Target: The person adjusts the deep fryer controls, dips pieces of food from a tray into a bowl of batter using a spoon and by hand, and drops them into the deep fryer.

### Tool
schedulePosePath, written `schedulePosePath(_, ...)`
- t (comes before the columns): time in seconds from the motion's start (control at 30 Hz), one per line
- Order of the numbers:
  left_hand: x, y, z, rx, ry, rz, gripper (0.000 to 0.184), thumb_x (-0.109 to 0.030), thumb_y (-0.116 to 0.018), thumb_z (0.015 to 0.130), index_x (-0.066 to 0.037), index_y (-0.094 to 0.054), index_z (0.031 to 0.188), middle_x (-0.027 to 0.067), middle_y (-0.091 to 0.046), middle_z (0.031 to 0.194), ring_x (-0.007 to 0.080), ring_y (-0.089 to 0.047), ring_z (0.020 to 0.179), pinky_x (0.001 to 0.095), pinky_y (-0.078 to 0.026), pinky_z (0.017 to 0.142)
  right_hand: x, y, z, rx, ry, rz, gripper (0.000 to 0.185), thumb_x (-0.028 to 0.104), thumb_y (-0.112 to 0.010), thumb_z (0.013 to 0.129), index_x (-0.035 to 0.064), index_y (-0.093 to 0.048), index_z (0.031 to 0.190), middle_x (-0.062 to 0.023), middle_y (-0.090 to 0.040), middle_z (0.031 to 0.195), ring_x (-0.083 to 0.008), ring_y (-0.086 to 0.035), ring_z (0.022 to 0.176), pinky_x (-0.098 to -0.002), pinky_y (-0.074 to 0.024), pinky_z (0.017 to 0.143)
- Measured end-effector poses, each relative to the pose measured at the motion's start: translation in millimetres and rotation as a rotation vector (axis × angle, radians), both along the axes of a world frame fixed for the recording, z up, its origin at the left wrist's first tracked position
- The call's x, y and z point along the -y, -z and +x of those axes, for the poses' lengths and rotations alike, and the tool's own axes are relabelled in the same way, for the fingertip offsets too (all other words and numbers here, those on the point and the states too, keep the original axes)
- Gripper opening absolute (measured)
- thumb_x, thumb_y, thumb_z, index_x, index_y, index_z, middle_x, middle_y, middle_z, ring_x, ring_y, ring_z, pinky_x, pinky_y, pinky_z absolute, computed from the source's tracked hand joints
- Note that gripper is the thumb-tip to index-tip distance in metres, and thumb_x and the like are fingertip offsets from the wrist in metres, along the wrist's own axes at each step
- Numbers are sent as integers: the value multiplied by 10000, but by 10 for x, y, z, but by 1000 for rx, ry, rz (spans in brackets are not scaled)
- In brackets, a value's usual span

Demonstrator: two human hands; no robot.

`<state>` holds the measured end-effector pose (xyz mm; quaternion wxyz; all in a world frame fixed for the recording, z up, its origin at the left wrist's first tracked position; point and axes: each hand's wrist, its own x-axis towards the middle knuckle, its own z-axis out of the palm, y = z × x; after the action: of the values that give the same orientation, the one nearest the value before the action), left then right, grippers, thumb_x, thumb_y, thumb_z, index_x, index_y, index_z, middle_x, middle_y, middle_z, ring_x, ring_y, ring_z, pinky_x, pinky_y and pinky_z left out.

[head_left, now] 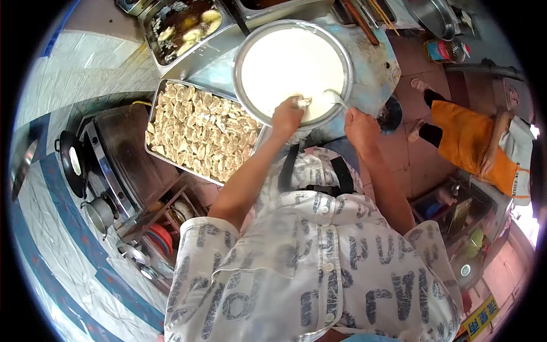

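Observation:
A big round metal basin (236,69) of pale, creamy batter (292,62) stands in front of my body. At its near rim, my left hand (288,117) pinches a small batter-coated food piece (304,103) just over the batter. My right hand (362,130) is closed round the handle of a spoon (333,94), whose bowl end is at the batter's surface near the right rim. Left of the basin lies a metal tray (185,169), filled with rows of small, pale brown food pieces (199,131) of a kind I cannot make out.
Behind the tray is a fryer (171,64) with dark oil and yellow pieces frying. A stove (105,165) and a wok (72,161) are at left. On the right, another person in an orange apron (464,137) stands near an oil bottle (447,51).

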<state>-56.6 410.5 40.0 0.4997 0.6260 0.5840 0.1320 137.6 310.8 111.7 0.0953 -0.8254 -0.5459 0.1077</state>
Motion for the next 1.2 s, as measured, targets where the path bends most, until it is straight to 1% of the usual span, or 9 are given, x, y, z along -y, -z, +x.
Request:
schedulePosePath(0.1, 1, -112, 148, -252, 70, 44, 381, -219, -649, 816, -153, -634, 1191, 163, -715, 931, 377, -680, 898, 459, -531, 788, -25, -45, -26, -44, 11, -75, 231, 274, -556, 930, 90, -667, 845, -191, -660, 743, -425, -636, 714, -534, -500, 656)
schedulePosePath(0.3, 3, -49, 165, -324, 128, 50, 380, -218, -677, 794, -168, -618, 1166, 147, -718, 938, 357, -684, 907, 454, -530, 793, -34, -75, -235, -195, 15, -40, 240, 285, -545, 939, 96, -691, 920, -192, -672, 785, -427, -643, 759, -527, -508, 677)
schedulePosePath(0.4, 4, -27, 104, -189, 58, 45, 393, -234, -699, 780, -155, -622, 1157, 138, -719, 939, 347, -685, 904, 444, -526, 802, -66, -71, -151, -102, 75, -43, 228, 277, -551, 927, 92, -674, 875, -190, -669, 757, -439, -641, 735, -541, -506, 658)
schedulePosePath(0.5, -67, 371, 13, -9, -15, -50, 389, -265, -701, 834, -64, -639, 1161, 143, -713, 882, 255, -685, 776, 370, -548, 735, -51, -26, -46, -53, 59, -113, 226, 273, -551, 924, 91, -670, 862, -191, -664, 746, -444, -637, 722, -540, -505, 650)
schedulePosePath(0.6, -127, 551, -27, 425, -367, -592, 274, -217, -638, 908, -17, -648, 1096, 88, -685, 805, 157, -611, 628, 296, -521, 580, -46, -64, -45, -207, 56, -96, 227, 273, -547, 929, 92, -679, 890, -193, -662, 763, -441, -636, 732, -526, -503, 660)
schedulePosePath(0.7, -234, 687, -199, 592, -418, -843, 198, -195, -562, 969, -32, -650, 1038, 39, -647, 746, 95, -542, 527, 230, -441, 435, -71, -208, -162, -397, -11, 16, 230, 284, -567, 929, 83, -680, 934, -199, -664, 805, -436, -638, 766, -500, -502, 666)
schedulePosePath(0.87, -278, 111, -56, 494, -585, -994, 151, -195, -559, 962, -76, -647, 992, 2, -579, 652, 62, -465, 443, 184, -366, 351, -178, -276, -214, -283, 81, 60, 212, 262, -563, 921, 89, -686, 926, -193, -670, 808, -437, -639, 770, -518, -500, 695)
schedulePosePath(1.03, -297, 330, -108, 581, -567, -1085, 165, -223, -548, 974, -94, -647, 999, 5, -590, 666, 53, -477, 447, 160, -386, 349, -101, -128, -102, -28, -21, -226, 200, 257, -576, 931, 99, -685, 988, -191, -676, 829, -414, -654, 793, -471, -519, 671)
schedulePosePath(1.2, -324, 247, -89, 533, -678, -1101, 174, -224, -559, 980, -87, -659, 1018, 21, -659, 753, 38, -515, 469, 132, -413, 357, -39, -156, -169, -351, 8, 5, 206, 249, -576, 936, 106, -694, 1026, -180, -686, 852, -410, -657, 793, -458, -520, 690)
